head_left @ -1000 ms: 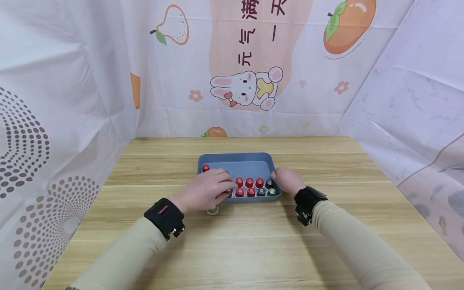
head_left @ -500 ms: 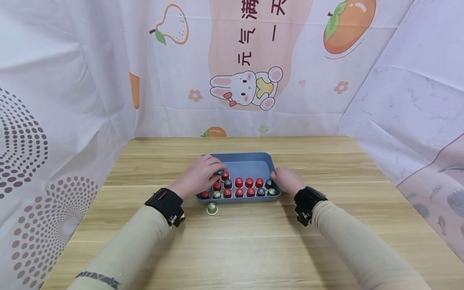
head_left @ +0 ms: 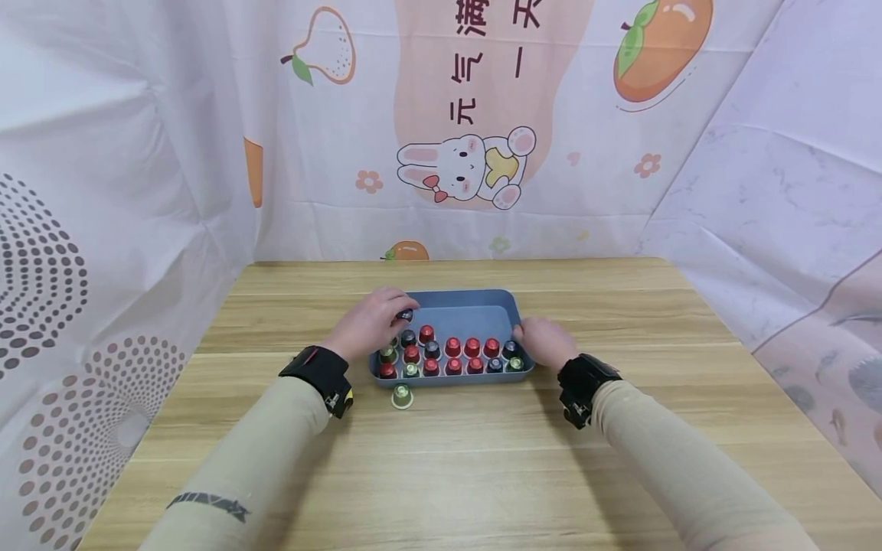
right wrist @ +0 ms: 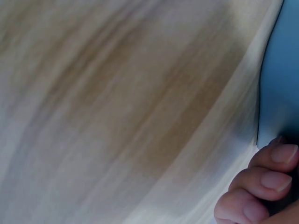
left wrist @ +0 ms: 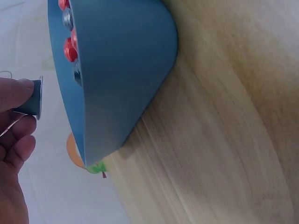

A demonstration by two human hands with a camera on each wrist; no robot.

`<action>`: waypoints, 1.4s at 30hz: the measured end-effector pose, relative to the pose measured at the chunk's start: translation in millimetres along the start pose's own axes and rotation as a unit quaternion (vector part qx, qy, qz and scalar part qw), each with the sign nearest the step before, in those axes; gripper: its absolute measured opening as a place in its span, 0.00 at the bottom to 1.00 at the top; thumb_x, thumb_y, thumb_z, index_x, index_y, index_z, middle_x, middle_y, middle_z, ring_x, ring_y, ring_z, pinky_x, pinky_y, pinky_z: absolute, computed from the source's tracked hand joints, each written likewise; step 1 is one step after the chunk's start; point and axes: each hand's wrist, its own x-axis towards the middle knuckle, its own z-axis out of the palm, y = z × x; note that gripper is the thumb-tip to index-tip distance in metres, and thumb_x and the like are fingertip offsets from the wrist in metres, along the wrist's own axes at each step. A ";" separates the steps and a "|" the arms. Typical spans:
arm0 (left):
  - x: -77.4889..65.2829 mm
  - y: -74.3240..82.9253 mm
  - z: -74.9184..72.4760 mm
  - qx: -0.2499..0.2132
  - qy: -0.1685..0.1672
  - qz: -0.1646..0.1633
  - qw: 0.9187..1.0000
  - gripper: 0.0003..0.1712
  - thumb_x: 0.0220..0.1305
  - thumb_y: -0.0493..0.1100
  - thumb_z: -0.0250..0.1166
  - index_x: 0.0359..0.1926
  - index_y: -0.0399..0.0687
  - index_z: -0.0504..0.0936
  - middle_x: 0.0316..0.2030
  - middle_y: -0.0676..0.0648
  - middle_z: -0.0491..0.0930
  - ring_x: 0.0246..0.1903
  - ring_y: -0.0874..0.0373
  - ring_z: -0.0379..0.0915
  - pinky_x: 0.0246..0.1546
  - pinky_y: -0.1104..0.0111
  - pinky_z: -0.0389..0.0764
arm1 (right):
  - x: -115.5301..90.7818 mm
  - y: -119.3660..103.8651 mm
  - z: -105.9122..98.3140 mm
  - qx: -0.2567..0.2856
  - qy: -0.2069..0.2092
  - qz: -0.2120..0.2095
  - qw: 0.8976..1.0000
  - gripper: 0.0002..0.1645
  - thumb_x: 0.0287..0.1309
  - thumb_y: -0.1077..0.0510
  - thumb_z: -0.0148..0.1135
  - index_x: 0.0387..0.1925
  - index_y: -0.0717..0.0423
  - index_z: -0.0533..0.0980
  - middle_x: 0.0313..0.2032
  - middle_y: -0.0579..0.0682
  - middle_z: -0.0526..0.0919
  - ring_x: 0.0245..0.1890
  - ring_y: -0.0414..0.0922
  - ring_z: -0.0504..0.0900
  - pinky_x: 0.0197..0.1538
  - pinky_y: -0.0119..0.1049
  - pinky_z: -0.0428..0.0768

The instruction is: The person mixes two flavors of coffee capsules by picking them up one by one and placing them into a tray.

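My left hand (head_left: 365,325) is raised over the left end of a blue-grey tray (head_left: 468,315). It pinches a dark coffee capsule (head_left: 405,314) between thumb and fingers; in the left wrist view, the capsule (left wrist: 33,100) lies sideways, clear of the tray wall (left wrist: 121,51). My right hand (head_left: 547,342) grips the tray's right side, thumb at the rim, and its curled fingers (right wrist: 275,180) show beside the wall in the right wrist view. Red, dark and green capsules stand in rows along the tray's front; a red capsule (head_left: 452,347) is among them. My left hand hides the tray's back left corner.
A lone green capsule (head_left: 402,396) stands on the wooden table (head_left: 441,474) just in front of the tray's left part. Behind the table hangs a printed white curtain (head_left: 586,191), and more white cloth closes off both sides.
My left hand has risen from the front capsules and moved left and back with the dark capsule, uncovering the tray's front left rows. My right hand stays at the tray's right side.
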 end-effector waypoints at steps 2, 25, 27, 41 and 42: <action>1.4 -2.3 1.2 -0.001 -0.003 -0.005 1.000 0.17 0.65 0.34 0.70 0.55 0.43 0.85 0.50 0.45 0.83 0.52 0.51 0.79 0.56 0.60 0.80 | -0.2 -0.3 0.0 -0.001 0.000 0.000 1.000 0.21 0.75 0.56 0.46 0.23 0.57 0.72 0.30 0.58 0.81 0.31 0.53 0.80 0.44 0.56 0.79; 6.1 -18.9 19.9 0.077 -0.043 -0.011 0.996 0.14 0.67 0.34 0.68 0.52 0.43 0.85 0.50 0.44 0.85 0.50 0.50 0.83 0.55 0.58 0.80 | 0.8 0.0 3.2 -0.010 0.006 -0.005 1.000 0.21 0.75 0.56 0.47 0.23 0.58 0.73 0.28 0.56 0.80 0.30 0.53 0.80 0.43 0.55 0.79; 6.3 -20.1 21.7 0.092 -0.042 -0.003 0.995 0.14 0.66 0.35 0.69 0.52 0.43 0.85 0.49 0.45 0.86 0.51 0.49 0.82 0.56 0.56 0.79 | 1.3 0.6 4.0 -0.009 0.007 -0.007 1.000 0.21 0.75 0.56 0.47 0.23 0.58 0.73 0.28 0.56 0.80 0.30 0.53 0.79 0.42 0.54 0.79; 2.7 -18.7 21.0 0.126 -0.076 -0.004 0.989 0.14 0.70 0.40 0.66 0.55 0.48 0.86 0.53 0.48 0.86 0.58 0.46 0.78 0.63 0.48 0.71 | 0.4 0.1 3.3 -0.006 0.014 -0.011 1.000 0.22 0.74 0.57 0.47 0.22 0.58 0.72 0.27 0.56 0.79 0.28 0.52 0.78 0.40 0.54 0.78; 2.1 -18.2 20.4 0.126 -0.076 -0.002 0.989 0.14 0.71 0.40 0.66 0.56 0.48 0.85 0.54 0.48 0.86 0.58 0.46 0.78 0.64 0.48 0.71 | 0.3 0.2 3.2 -0.006 0.015 -0.012 1.000 0.22 0.74 0.57 0.47 0.22 0.58 0.72 0.27 0.56 0.79 0.28 0.52 0.78 0.40 0.54 0.78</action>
